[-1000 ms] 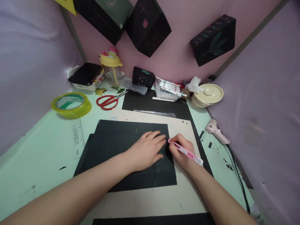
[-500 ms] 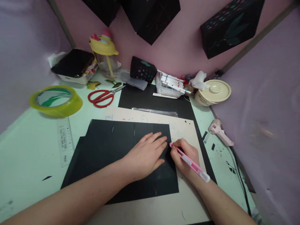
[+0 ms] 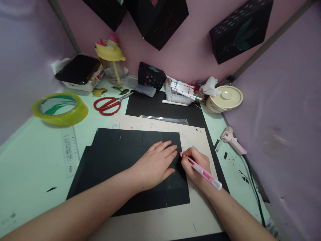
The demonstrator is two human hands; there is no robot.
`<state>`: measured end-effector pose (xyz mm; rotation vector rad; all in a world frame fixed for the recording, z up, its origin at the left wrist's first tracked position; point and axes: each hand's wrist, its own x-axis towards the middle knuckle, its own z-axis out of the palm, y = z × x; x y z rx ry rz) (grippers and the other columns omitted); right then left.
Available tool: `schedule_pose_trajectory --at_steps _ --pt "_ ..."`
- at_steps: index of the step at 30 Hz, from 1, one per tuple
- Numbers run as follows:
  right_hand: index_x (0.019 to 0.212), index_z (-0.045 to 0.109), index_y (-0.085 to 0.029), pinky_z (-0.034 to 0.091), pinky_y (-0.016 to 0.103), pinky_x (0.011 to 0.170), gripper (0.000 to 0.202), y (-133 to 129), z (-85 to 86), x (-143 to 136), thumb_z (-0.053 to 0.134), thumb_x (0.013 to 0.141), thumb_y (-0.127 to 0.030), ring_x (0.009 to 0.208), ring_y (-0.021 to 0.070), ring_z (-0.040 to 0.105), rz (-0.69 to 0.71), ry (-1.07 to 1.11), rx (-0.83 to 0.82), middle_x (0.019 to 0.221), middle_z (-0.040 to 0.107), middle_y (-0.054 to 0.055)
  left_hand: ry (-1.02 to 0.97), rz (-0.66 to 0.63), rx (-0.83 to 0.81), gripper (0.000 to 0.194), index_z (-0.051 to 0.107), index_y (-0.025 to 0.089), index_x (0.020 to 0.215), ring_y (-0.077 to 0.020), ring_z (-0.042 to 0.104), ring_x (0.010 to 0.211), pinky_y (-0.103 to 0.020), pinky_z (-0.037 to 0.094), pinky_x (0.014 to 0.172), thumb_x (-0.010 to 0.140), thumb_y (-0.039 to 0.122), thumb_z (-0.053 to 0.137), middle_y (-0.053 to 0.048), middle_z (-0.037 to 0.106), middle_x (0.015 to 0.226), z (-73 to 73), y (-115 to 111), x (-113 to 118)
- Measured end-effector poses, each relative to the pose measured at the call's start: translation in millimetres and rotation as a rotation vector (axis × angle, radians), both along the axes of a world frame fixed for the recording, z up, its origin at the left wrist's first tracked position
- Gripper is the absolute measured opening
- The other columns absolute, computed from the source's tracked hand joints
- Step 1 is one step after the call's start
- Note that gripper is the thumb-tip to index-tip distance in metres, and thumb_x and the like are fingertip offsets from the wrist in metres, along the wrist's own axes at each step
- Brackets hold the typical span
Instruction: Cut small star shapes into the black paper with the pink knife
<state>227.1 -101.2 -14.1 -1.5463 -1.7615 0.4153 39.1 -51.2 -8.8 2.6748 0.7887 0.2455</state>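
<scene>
My left hand (image 3: pixel 157 164) lies flat on a sheet of black card (image 3: pixel 112 160), fingers spread and pointing toward its right edge. In my right hand (image 3: pixel 197 164) is a slim pink craft knife (image 3: pixel 202 170), held like a pen. The knife's tip end is at the right edge of the black card, close to my left fingertips; its blade is too small to make out. Several short pale lines mark the card. Beneath the card lies a larger cream board (image 3: pixel 147 222), with another black sheet (image 3: pixel 170 108) showing behind it.
On the left are a roll of tape (image 3: pixel 80 112), a clear ruler (image 3: pixel 69 152) and red-handled scissors (image 3: pixel 107 106). Markers (image 3: pixel 184 87) in a basket and a lidded bowl (image 3: pixel 227 97) stand behind. A glue gun (image 3: pixel 233 140) with its cord lies on the right.
The whole view has shifted slightly. Both hands and the knife stay in nearly the same place at the card's right edge.
</scene>
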Motion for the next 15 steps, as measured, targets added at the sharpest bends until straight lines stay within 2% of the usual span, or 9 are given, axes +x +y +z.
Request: schedule_pose_trajectory --at_steps 4,10,15 --pt "0.072 0.049 -0.022 0.039 0.024 0.052 0.014 -0.5 0.3 0.7 0.053 0.082 -0.013 0.052 0.0117 0.051 -0.007 0.017 -0.004 0.065 0.058 -0.002 0.002 -0.003 -0.008 0.046 0.050 0.017 0.134 -0.0257 0.028 0.141 -0.042 0.021 0.115 0.093 0.038 0.053 -0.005 0.041 0.148 1.3 0.1 0.0" --pt "0.071 0.052 -0.021 0.042 0.024 0.055 0.013 -0.4 3.6 0.1 0.053 0.082 -0.015 0.057 0.0125 0.054 -0.099 0.096 -0.023 0.065 0.059 -0.002 -0.007 -0.004 -0.010 0.046 0.050 0.016 0.133 -0.0270 0.028 0.140 -0.043 0.021 0.115 0.094 0.039 0.051 -0.006 0.042 0.148 0.5 1.0 0.1" --pt "0.073 0.055 -0.020 0.041 0.023 0.053 0.011 0.6 5.3 -0.5 0.054 0.083 -0.018 0.054 0.0120 0.054 -0.085 0.073 -0.029 0.064 0.060 -0.001 -0.029 -0.004 -0.004 0.046 0.050 0.016 0.133 -0.0269 0.029 0.140 -0.043 0.022 0.115 0.093 0.039 0.052 -0.007 0.043 0.147 -1.4 0.7 0.1"
